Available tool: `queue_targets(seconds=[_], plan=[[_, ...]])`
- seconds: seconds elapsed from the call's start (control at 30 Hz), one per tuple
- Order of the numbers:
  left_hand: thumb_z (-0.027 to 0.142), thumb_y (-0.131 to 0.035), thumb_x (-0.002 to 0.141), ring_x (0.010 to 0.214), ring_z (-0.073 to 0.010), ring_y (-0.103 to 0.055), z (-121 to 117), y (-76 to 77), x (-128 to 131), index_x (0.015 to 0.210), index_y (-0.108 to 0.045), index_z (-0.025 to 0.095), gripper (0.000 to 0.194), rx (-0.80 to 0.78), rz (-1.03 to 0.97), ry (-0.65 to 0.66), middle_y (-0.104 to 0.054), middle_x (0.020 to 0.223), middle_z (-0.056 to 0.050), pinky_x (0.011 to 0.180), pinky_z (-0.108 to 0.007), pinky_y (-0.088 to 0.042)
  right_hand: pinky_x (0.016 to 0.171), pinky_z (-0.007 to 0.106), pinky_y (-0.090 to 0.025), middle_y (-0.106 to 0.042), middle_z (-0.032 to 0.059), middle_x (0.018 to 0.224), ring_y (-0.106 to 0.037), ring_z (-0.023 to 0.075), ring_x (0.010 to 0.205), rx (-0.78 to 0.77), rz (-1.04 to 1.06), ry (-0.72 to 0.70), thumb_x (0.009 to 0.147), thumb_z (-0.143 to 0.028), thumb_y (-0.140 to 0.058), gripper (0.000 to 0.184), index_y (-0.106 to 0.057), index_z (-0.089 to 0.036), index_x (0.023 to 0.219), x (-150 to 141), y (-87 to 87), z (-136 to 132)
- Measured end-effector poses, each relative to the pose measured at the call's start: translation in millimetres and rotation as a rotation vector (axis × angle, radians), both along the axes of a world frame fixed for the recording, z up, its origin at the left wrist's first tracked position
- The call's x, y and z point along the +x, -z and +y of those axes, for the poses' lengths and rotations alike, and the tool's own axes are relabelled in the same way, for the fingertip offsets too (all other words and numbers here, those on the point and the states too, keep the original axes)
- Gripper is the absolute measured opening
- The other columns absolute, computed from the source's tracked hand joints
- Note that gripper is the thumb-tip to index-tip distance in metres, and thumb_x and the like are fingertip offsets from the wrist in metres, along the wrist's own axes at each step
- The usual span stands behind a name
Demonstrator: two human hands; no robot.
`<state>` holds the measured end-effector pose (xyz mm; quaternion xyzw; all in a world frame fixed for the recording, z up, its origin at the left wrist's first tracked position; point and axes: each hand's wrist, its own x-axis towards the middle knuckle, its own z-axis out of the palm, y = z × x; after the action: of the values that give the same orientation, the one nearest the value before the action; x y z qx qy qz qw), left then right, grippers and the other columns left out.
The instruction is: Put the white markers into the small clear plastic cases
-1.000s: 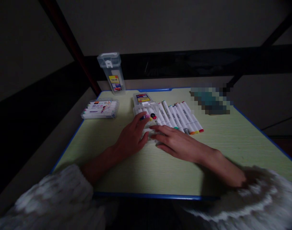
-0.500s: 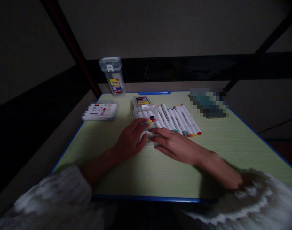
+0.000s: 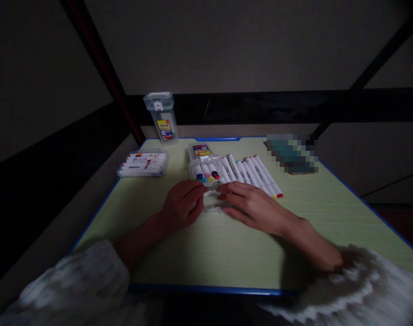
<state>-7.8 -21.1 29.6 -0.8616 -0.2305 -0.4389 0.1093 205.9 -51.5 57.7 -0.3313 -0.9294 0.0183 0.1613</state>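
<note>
A clear plastic marker case (image 3: 201, 152) with a yellow-and-red label lies flat in the middle of the table. White markers (image 3: 201, 169) are inside it, their coloured ends facing me. In front of those ends is a clear plastic piece (image 3: 212, 209); whether it is joined to the case is hidden by my fingers. My left hand (image 3: 183, 204) grips its left side with curled fingers and thumb. On its right side, my right hand (image 3: 255, 206) holds with fingertips slightly apart.
Loose white markers (image 3: 257, 174) lie in a row right of the case. A filled marker case (image 3: 143, 163) rests at the left, and a tall clear box (image 3: 165, 120) stands behind it. A blurred greenish object (image 3: 291, 154) lies at the back right, near the blue table edge.
My hands and the clear piece have shifted slightly towards me. More of the coloured marker ends now show past my left fingers. The whole view has tilted up a little.
</note>
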Motion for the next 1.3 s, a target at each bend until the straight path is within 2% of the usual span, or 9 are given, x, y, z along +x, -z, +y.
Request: queue_targets(seconds=[0.13,0.23,0.37,0.6,0.73,1.03,1.3], plan=[[0.01,-0.048,0.08,0.08,-0.015,-0.06,5.4,-1.3,-4.5,0.093,-0.059,0.016,0.019,-0.025,-0.038,-0.035,-0.064,0.087,-0.007,0.071,-0.027,-0.052,0.079,0.037,-0.047,-0.06,0.0115,0.095,-0.056,0.0222,0.089,0.044,0.007,0.06,0.092,-0.031,-0.038,0.029,-0.061,-0.012,0.094,10.3,-6.7,3.9],[0.009,-0.049,0.079,0.08,-0.0152,-0.06,8.1,-0.8,-6.7,0.093,-0.06,0.016,0.02,-0.016,-0.046,-0.013,-0.064,0.087,-0.007,0.071,-0.027,-0.052,0.069,0.033,-0.045,-0.059,0.0097,0.083,-0.055,0.0205,0.077,0.104,0.029,0.18,0.092,-0.028,-0.036,0.03,-0.061,-0.013,0.083,20.4,-8.4,9.0],[0.008,-0.049,0.079,0.078,-0.0146,-0.06,7.9,-1.0,-7.7,0.093,-0.059,0.016,0.019,-0.023,-0.049,-0.027,-0.063,0.085,-0.007,0.069,-0.026,-0.052,0.066,0.031,-0.041,-0.057,0.0081,0.076,-0.054,0.0202,0.072,0.161,0.011,0.325,0.089,-0.023,-0.038,0.025,-0.058,-0.015,0.078,42.6,-5.0,18.5],[0.008,-0.05,0.079,0.073,-0.0138,-0.06,2.9,-0.9,-5.1,0.093,-0.058,0.016,0.018,0.01,-0.017,-0.02,-0.063,0.081,-0.006,0.066,-0.025,-0.052,0.056,0.027,-0.033,-0.056,0.0052,0.067,-0.051,0.0168,0.058,0.114,0.032,0.655,0.085,-0.025,-0.041,0.02,-0.05,-0.018,0.068,93.1,0.8,32.2],[0.01,-0.049,0.08,0.069,-0.0125,-0.059,2.6,0.7,-3.7,0.091,-0.058,0.016,0.015,-0.002,-0.016,-0.018,-0.063,0.077,-0.005,0.065,-0.024,-0.051,0.051,0.027,-0.027,-0.053,0.0032,0.056,-0.045,0.0154,0.05,0.09,0.073,0.804,0.083,-0.03,-0.042,0.026,-0.042,-0.021,0.059,105.0,3.6,34.8],[0.008,-0.049,0.08,0.07,-0.0127,-0.059,-4.5,-2.6,-0.6,0.091,-0.056,0.015,0.014,0.014,0.025,0.043,-0.063,0.075,-0.005,0.065,-0.024,-0.051,0.05,0.026,-0.025,-0.051,0.0038,0.051,-0.042,0.0137,0.048,0.037,0.079,0.839,0.081,-0.032,-0.042,0.031,-0.043,-0.02,0.052,101.2,5.1,35.0],[0.009,-0.048,0.081,0.07,-0.013,-0.059,-0.4,-6.2,-4.1,0.09,-0.056,0.015,0.014,0.044,0.047,0.01,-0.063,0.075,-0.006,0.063,-0.025,-0.051,0.05,0.026,-0.024,-0.054,0.0048,0.054,-0.043,0.0138,0.048,0.011,0.036,0.831,0.082,-0.033,-0.041,0.031,-0.048,-0.019,0.055,98.4,7.0,34.8]])
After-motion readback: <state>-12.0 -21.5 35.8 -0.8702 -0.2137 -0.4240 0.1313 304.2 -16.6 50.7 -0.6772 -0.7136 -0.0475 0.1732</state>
